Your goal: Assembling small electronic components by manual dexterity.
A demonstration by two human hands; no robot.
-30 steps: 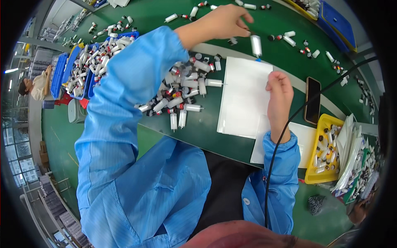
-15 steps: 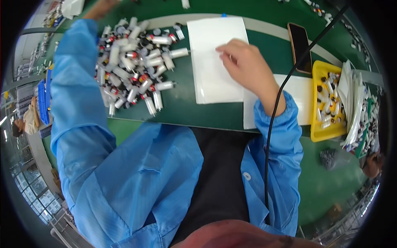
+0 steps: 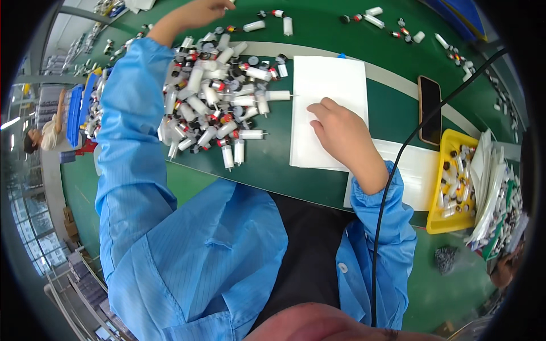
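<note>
At the far left, my left hand (image 3: 196,16) reaches over the green surface, its fingers bent together around a small white part at the picture's upper edge. Below it, near my left sleeve, lies a heap of small white plastic cylinders (image 3: 196,79), many with red and black ends and some with a thin pin. My right hand (image 3: 347,136) rests over a stack of white sheets (image 3: 327,74), thumb and forefinger apart and the other fingers curled. Nothing shows in its grip. One cylinder (image 3: 278,95) points its pin at the sheets' left edge.
A phone (image 3: 430,108) lies right of the sheets. Beyond it stands a yellow tray (image 3: 435,213) of similar parts, beside stacked white bags (image 3: 483,165). A black cable (image 3: 392,170) hangs across my right forearm. More cylinders (image 3: 372,20) are scattered at the back.
The view has shifted, so the table appears lower and farther right. My left hand has come more fully into view, its fingers now at a white part. The right hand stays over the sheets.
</note>
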